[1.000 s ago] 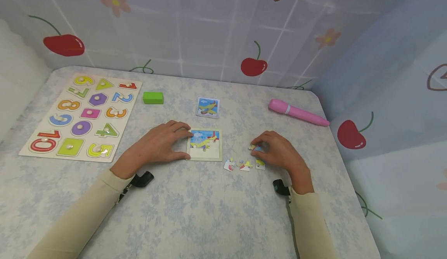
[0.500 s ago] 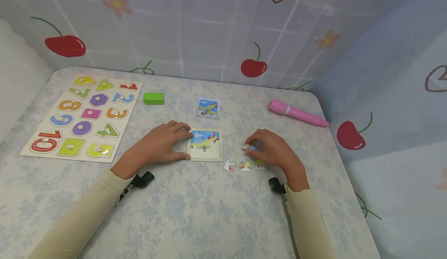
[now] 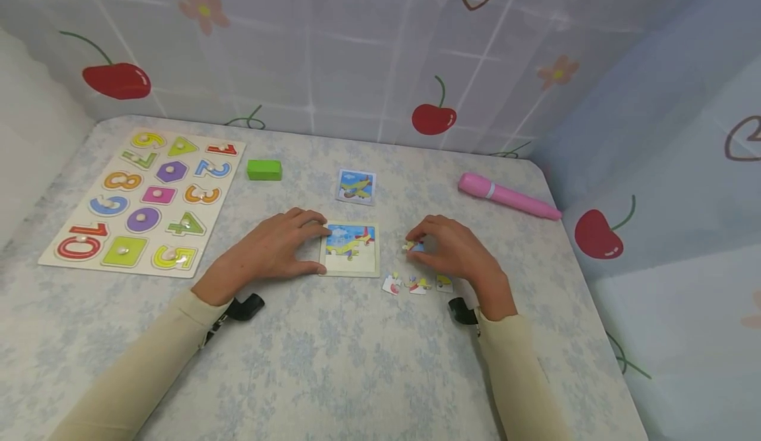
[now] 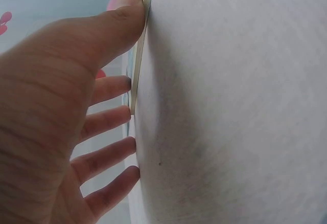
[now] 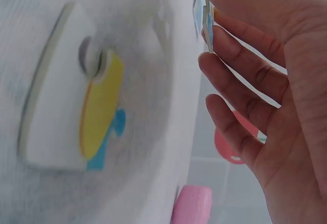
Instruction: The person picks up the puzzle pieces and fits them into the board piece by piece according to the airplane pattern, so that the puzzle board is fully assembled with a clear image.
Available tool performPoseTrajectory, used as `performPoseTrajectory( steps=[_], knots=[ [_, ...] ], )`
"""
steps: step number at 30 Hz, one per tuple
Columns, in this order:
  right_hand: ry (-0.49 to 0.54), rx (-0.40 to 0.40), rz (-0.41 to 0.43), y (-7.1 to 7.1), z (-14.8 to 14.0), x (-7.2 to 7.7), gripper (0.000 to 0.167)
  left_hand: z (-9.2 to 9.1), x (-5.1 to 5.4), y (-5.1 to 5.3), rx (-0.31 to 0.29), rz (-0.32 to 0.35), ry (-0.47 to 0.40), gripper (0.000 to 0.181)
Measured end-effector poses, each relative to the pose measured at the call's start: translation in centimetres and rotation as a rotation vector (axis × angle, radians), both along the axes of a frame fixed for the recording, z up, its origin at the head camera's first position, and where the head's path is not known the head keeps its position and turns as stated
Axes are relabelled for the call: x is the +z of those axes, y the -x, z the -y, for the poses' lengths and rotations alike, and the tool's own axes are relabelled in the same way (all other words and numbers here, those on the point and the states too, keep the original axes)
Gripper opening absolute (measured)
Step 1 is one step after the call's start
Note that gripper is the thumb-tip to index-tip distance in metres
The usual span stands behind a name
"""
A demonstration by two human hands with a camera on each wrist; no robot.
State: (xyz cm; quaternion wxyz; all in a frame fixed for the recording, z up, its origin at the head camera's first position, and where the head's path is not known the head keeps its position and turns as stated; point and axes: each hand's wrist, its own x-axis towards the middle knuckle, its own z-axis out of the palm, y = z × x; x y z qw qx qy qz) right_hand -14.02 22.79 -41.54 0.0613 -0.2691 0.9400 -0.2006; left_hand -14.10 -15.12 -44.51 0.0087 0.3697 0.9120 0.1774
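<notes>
My left hand [image 3: 273,243] rests at the left edge of a small puzzle tray [image 3: 351,273], partly filled with airplane picture pieces along its upper part. In the left wrist view, the thumb presses the tray's edge [image 4: 138,63] while the straight fingers spread along it and the table. My right hand [image 3: 456,246], to the tray's right, pinches a jigsaw piece [image 3: 414,246] with blue on it, held above the table. Below it lie loose jigsaw pieces [image 3: 392,284], a middle one [image 3: 418,286] and a yellow one [image 3: 444,282], seen close up in the right wrist view [image 5: 61,96].
Behind the tray lies an airplane picture card [image 3: 356,187]. A green block [image 3: 264,169] stands to its left, beside a peg board of numbers and shapes [image 3: 133,236]. A pink pen-like stick [image 3: 511,197] lies at the back right. Patterned curtains [image 3: 357,45] border the table.
My right hand has moved left toward the tray with the pinched jigsaw piece. The left hand stays at the tray's left edge, and the loose pieces keep their places.
</notes>
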Motion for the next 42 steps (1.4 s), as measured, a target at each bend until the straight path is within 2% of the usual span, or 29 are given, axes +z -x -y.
performPoseTrajectory(
  steps=[11,27,37,42],
  knots=[
    [0.016,0.068,-0.033,0.5,1.7,0.1,0.029,0.0,0.0,0.0,0.002,-0.005,0.008,0.074],
    [0.011,0.104,-0.028,1.1,4.7,0.0,0.029,0.0,0.0,0.0,0.0,0.002,0.01,0.074],
    [-0.037,0.074,0.01,1.1,6.5,-0.4,0.027,0.1,0.0,0.1,0.0,0.008,0.014,0.074],
    [-0.059,0.091,-0.016,1.0,7.1,-0.8,0.029,0.1,0.0,0.1,-0.003,0.006,0.008,0.073]
  ],
)
